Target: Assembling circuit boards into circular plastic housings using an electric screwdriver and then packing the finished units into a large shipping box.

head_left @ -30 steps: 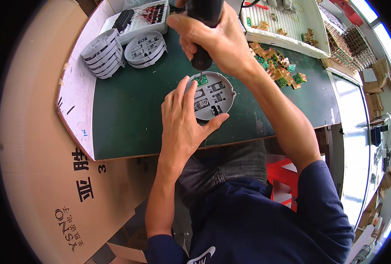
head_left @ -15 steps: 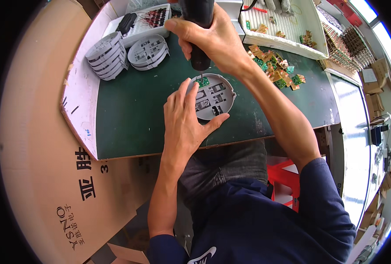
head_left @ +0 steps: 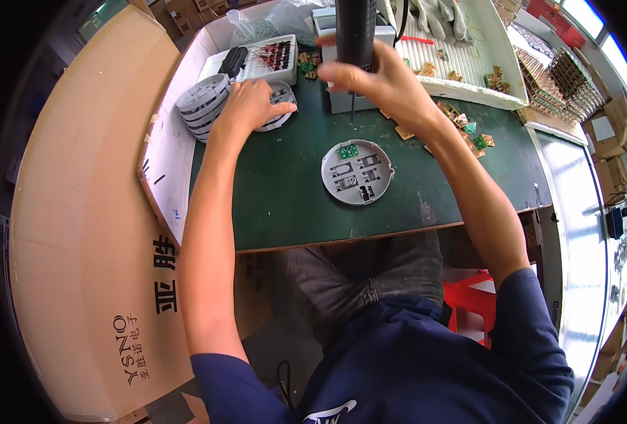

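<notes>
On the bench lies a round grey plastic housing [head_left: 356, 185] with cutouts, a small green circuit board [head_left: 348, 150] seated near its far rim. Above it, my right hand [head_left: 391, 81] is round a black electric screwdriver [head_left: 356, 35], whose bit points down, clear of the housing; the fingers are slightly blurred. My left hand [head_left: 248, 106] is over at the far left, on a short pile of similar housings [head_left: 279, 95], thumb and fingers apart. It partly covers that pile. A taller stack of grey housings [head_left: 204, 106] stands just left of this hand.
A white foam tray [head_left: 285, 74] of wired parts and a black object sits behind the stacks. Loose circuit boards [head_left: 462, 124] lie beyond my right forearm, near a big white tray [head_left: 469, 88] with gloves. A grey box [head_left: 349, 104] stands behind the screwdriver bit.
My left hand has left the housing and moved to the far-left pile. The screwdriver has lifted off the green board with my right hand. The housing stays on the bench.
</notes>
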The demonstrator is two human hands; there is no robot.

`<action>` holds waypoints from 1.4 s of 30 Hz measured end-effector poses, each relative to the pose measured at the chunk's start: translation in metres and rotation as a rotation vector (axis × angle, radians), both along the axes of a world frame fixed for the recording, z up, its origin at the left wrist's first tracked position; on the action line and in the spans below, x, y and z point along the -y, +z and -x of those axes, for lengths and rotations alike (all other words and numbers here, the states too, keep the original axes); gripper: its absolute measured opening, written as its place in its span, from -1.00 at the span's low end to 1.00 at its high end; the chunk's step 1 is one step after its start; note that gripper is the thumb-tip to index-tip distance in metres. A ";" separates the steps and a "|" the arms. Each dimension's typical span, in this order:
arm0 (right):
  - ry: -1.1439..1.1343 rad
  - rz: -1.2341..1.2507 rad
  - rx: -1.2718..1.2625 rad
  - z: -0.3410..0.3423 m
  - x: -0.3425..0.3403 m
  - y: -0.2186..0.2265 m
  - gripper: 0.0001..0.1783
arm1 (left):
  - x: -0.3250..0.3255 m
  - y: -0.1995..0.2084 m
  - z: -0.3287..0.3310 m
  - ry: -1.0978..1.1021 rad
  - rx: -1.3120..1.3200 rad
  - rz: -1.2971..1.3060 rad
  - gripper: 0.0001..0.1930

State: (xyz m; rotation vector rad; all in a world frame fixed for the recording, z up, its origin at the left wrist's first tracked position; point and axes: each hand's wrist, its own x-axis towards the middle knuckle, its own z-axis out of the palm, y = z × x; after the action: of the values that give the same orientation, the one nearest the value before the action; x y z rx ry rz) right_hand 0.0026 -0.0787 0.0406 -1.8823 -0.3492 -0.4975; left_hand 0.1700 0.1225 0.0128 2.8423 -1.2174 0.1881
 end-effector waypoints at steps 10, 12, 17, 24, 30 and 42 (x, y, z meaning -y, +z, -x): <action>-0.116 0.307 -0.382 0.082 0.014 -0.069 -0.37 | 0.016 0.015 -0.002 0.188 -0.161 -0.043 -0.13; -0.057 0.061 -0.454 0.098 0.030 -0.055 -0.43 | 0.015 0.024 0.024 0.226 -0.235 0.137 -0.10; -0.943 0.104 -0.197 0.215 0.135 -0.032 -0.50 | -0.031 0.010 0.095 0.002 -0.231 0.466 -0.40; -1.698 1.116 -0.574 0.431 0.301 -0.084 -0.40 | -0.003 -0.040 0.165 -0.186 -0.127 0.447 -0.27; -1.409 1.040 -0.585 0.391 0.240 -0.060 -0.48 | 0.002 -0.031 0.160 -0.262 -0.244 0.384 0.12; -0.644 0.776 -0.131 0.144 0.076 -0.081 -0.68 | -0.012 -0.025 0.161 -0.247 -0.889 0.734 0.01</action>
State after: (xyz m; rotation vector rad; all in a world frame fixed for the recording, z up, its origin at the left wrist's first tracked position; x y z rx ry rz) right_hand -0.1418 -0.1545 -0.0407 -2.7829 0.2113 -0.7214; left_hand 0.0088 0.1344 -0.0125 1.7709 -0.9716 -0.4830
